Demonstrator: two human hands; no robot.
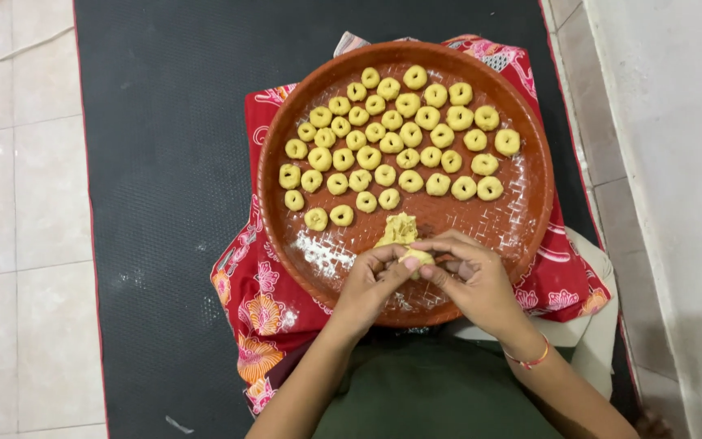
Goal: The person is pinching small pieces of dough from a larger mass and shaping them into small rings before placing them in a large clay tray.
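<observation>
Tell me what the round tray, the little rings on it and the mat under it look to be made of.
Round tray: likely plastic, reddish-brown, with a moulded woven pattern and a floury dusting. Little rings: soft pale-yellow dough, matte, like the lump and the piece pinched by both hands. Mat: probably black rubber or foam, with a fine dotted texture.

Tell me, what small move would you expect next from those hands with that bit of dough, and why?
Probably setting the small dough piece down beside the last ring in the front row. The left hand and right hand pinch it together above the round tray, whose rows of finished rings end there, and a lump of dough waits nearby.
</observation>
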